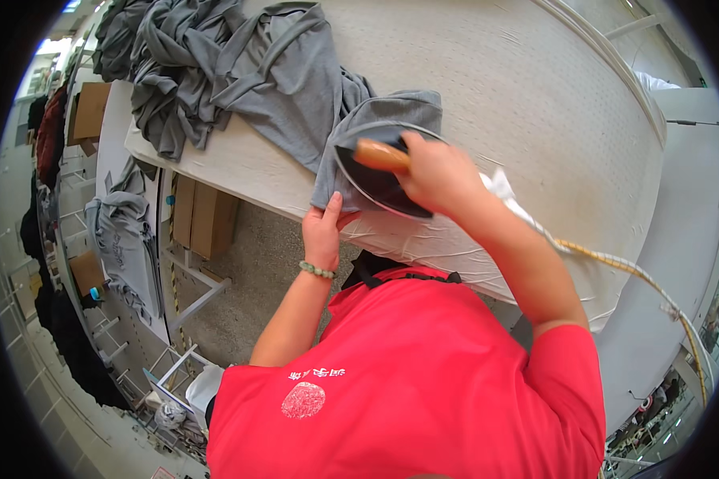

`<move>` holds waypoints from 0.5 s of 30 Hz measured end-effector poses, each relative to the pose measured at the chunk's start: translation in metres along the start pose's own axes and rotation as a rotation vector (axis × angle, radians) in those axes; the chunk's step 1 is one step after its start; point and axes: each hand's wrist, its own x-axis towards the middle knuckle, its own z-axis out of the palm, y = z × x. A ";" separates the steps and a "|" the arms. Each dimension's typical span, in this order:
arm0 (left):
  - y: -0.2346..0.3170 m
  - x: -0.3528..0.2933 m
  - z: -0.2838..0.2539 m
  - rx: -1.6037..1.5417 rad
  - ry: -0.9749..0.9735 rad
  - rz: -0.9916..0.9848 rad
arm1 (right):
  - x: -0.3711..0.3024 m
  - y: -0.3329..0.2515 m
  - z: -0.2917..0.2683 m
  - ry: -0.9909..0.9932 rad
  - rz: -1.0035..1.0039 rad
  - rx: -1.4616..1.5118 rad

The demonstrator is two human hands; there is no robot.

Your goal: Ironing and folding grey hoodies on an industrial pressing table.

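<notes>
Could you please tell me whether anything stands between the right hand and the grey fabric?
Yes, the iron does: the right hand grips its wooden handle, over the grey fabric that the left hand holds.

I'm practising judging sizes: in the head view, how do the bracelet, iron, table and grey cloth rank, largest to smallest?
1. Table
2. Grey cloth, taken all together
3. Iron, partly hidden by a hand
4. Bracelet
</notes>
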 end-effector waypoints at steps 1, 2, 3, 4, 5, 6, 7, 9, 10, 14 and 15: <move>-0.002 -0.007 -0.005 -0.010 -0.005 -0.009 | 0.020 -0.008 0.001 0.019 -0.049 -0.016; -0.004 -0.013 -0.009 -0.012 -0.005 -0.005 | 0.038 -0.005 -0.001 0.021 -0.053 -0.018; -0.003 -0.015 -0.011 -0.083 0.021 0.036 | 0.057 -0.001 -0.004 -0.003 -0.013 -0.048; -0.002 -0.018 -0.014 -0.158 0.050 0.078 | 0.068 0.000 -0.005 -0.027 0.024 -0.080; 0.000 -0.019 -0.015 -0.232 0.075 0.119 | 0.070 0.011 -0.010 -0.018 0.023 -0.084; 0.002 -0.021 -0.018 -0.239 0.075 0.129 | 0.069 0.031 -0.018 0.009 0.136 -0.034; 0.003 -0.023 -0.019 -0.293 0.071 0.117 | 0.065 0.056 -0.028 0.039 0.248 0.015; 0.006 -0.026 -0.018 -0.396 0.066 0.095 | 0.040 0.120 -0.033 0.127 0.362 -0.041; 0.006 -0.025 -0.011 -0.400 0.062 0.107 | 0.016 0.150 -0.033 0.232 0.413 -0.044; -0.016 -0.006 0.020 -0.477 -0.060 -0.215 | -0.087 0.273 -0.035 0.326 0.572 -0.102; -0.029 0.009 0.022 -0.431 -0.145 -0.302 | -0.116 0.303 -0.033 0.334 0.649 -0.108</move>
